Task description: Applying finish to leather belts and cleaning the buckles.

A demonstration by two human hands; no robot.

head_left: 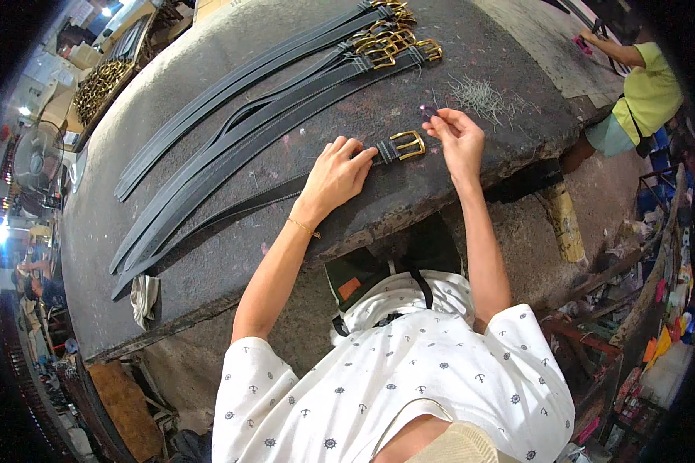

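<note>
My left hand point(337, 174) lies over a dark leather belt point(266, 199), its fingers closed on the strap just behind the gold-coloured buckle point(409, 145). Apart from the buckle and to its right, my right hand point(457, 140) is raised a little above the table. Its thumb and fingertips pinch a small dark thing with a pinkish end point(425, 111), too small to name. Beyond my hands, several similar belts point(232, 135) lie side by side, their gold-coloured buckles point(386, 45) bunched at the far end.
A heap of pale thread ends point(483, 99) lies on the dark worktable point(502, 54), beyond my right hand. A whitish cloth point(144, 299) rests near its left front edge. At the upper right, another person in a yellow top point(650, 96) works. A fan point(38, 158) stands far left.
</note>
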